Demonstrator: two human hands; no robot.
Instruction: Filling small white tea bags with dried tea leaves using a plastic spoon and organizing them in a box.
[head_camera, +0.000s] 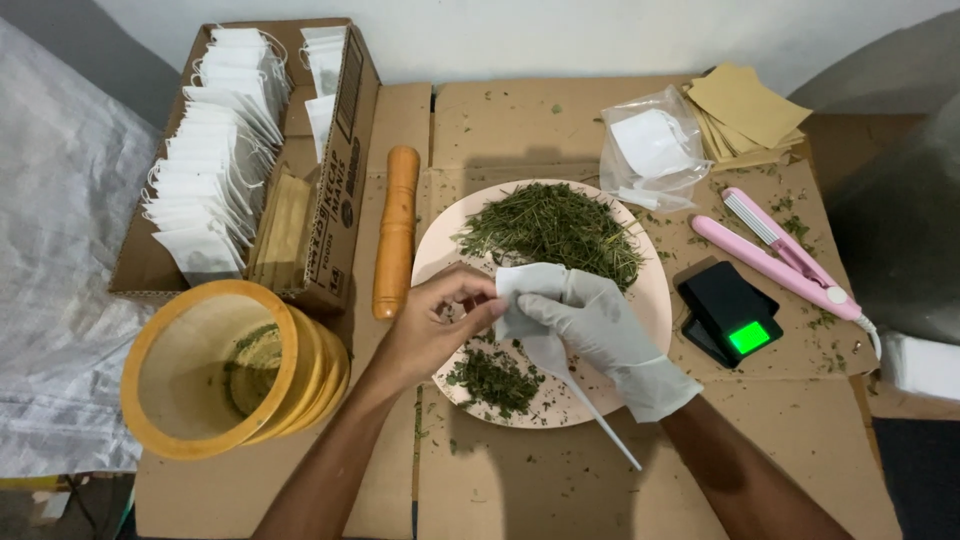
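Note:
My bare left hand and my white-gloved right hand both pinch a small white filter bag over a pale round plate. A long white string trails from the bag toward the front. On the plate lie a big heap of dried green herbs at the back and a smaller heap at the front.
A cardboard box of white bags stands at back left, a wooden pestle beside it, a wooden mortar in front. To the right lie a small black scale, a pink sealer iron, a plastic bag and tan envelopes.

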